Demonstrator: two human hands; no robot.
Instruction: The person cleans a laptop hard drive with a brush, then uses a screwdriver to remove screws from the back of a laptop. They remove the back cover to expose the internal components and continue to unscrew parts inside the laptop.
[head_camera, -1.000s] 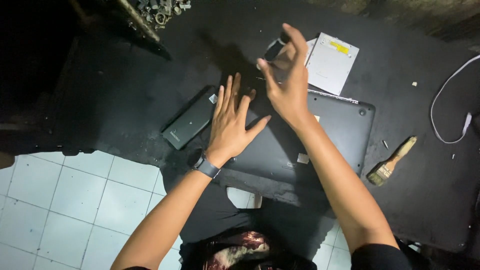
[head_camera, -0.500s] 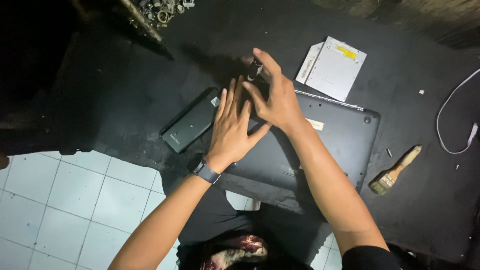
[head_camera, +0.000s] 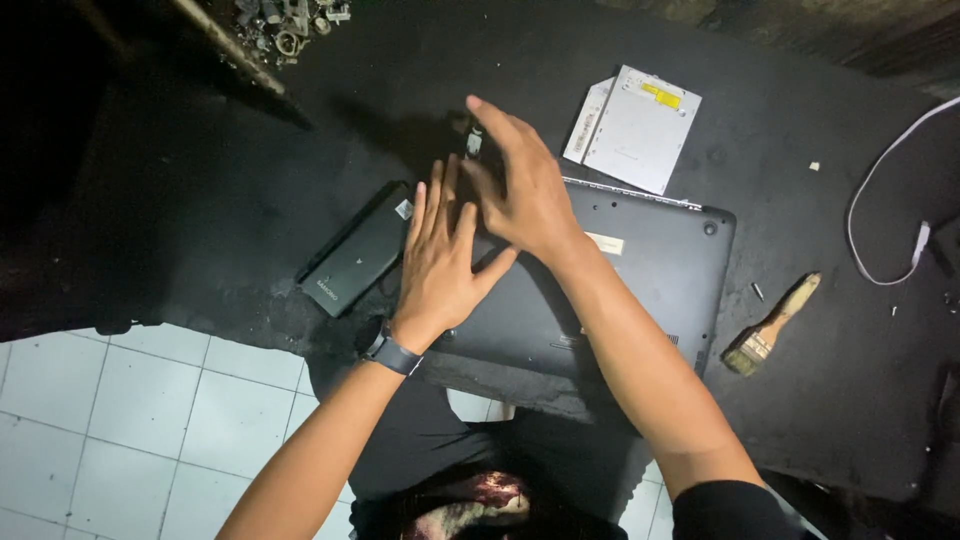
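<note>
laptop (head_camera: 620, 290), black, lying underside up at the middle of the desk (head_camera: 180, 200), its near edge hanging toward the person's lap; base cover on, one screw head showing at the far right corner. judged state of the work: partly stripped, with two parts already out and lying apart from it, and the base not yet lifted.

desk, dark and dusty, white floor tiles (head_camera: 130, 410) showing at near left.

optical drive (head_camera: 635, 130), flat white-grey slab with a yellow label, out of the laptop and lying just beyond its far edge.

battery pack (head_camera: 360, 250), long black bar with a small white sticker, lying slantwise just left of the laptop, apart from it.

white cable (head_camera: 885, 215), looped at far right, well apart.

paintbrush (head_camera: 770, 325), wooden handle, lying slantwise just right of the laptop.

pile of small metal parts (head_camera: 290, 15), far left, blurred.

left hand (head_camera: 445, 260): flat, palm down, fingers together and pointing away, pressed on the laptop's far left corner; grasping nothing; dark wristband (head_camera: 392, 353) at the wrist.

right hand (head_camera: 525, 190): arm crossing over the laptop from near right, fingers reaching past the far left corner and curled around a small dark part (head_camera: 472, 140) with a pale label; whether that part is free or seated cannot be told.
</note>
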